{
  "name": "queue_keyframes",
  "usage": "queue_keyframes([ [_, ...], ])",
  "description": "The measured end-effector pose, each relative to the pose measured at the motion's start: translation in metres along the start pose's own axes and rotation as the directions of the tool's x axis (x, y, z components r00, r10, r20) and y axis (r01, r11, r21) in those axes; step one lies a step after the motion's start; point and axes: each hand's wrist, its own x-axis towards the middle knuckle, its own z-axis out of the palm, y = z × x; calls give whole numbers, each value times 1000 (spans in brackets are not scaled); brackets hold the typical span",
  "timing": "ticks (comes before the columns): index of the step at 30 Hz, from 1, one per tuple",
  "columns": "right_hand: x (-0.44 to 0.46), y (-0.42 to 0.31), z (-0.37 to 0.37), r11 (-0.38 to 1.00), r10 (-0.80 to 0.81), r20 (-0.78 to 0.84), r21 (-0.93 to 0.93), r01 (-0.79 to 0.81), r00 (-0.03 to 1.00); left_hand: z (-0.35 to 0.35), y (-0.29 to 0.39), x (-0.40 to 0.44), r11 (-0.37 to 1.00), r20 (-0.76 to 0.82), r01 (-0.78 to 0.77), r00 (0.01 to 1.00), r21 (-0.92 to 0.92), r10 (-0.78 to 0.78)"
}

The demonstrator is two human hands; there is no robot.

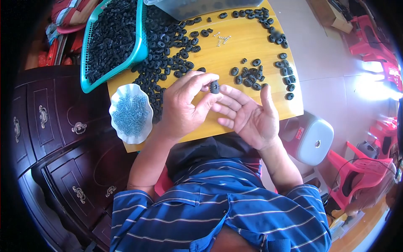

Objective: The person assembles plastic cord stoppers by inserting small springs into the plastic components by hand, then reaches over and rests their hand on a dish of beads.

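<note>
shirt (176,218); l hand (183,102) pinches blk pc (214,87), r hand (255,119) palm-up

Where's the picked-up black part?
In the head view, the black part is slightly above centre, pinched by the thumb and index finger of the left hand, just left of the right hand.

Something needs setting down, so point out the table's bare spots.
The table is bare between the white bits and the right-edge black pieces; a smaller patch lies between those pieces and the right hand. It's crowded from the green basket to the left hand.
</note>
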Motion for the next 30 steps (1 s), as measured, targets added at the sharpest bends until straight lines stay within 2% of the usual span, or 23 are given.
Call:
queue_keyframes([
  [5, 0, 1, 2, 999, 24, 11, 31, -24, 1000, -5, -1, 0, 999, 8, -23, 1000, 36, 23],
  [7, 0, 1, 3, 998, 30, -4, 60, -30, 1000, -8, 2, 3, 1000, -47, -19, 999, 19, 20],
  [10, -1, 1, 4, 998, 28, -44, 49, -26, 999, -19, 0, 6, 998, -85, 48, 995, 42, -45],
  [12, -2, 3, -12, 997, 32, -7, 69, -32, 999, -32, -6, 10, 993, -117, 83, 990, 79, -74],
  [13, -4, 4, 0, 1000, 4, -154, 19, -1, 988, -39, -11, 11, 993, -154, 97, 984, 63, -86],
  [16, -5, 7, 1, 997, -13, -215, -83, -5, 977, -65, -22, 19, 981, -275, 101, 960, 167, -52],
  [21, -4, 8, -1, 994, 10, -193, -105, -31, 981, -111, -37, 31, 950, -447, 82, 892, 303, 65],
  [23, -5, 8, -1, 992, -4, -219, -125, -24, 976, -122, -49, 32, 933, -510, 168, 860, 320, 20],
  [24, -5, 8, -1, 986, -13, -230, -164, -25, 973, -129, -55, 33, 881, -495, 183, 867, 436, 64],
  [26, -7, 8, 0, 980, -25, -245, -198, -25, 969, -136, -62, 35, 786, -467, 268, 884, 558, 30],
  [28, -6, 8, 0, 979, -15, -247, -199, -36, 969, -135, -64, 35, 649, -401, 263, 913, 714, 71],
  [30, -6, 8, -1, 981, -12, -239, -191, -35, 971, -120, -55, 33, 752, -348, 169, 933, 637, 85],
])
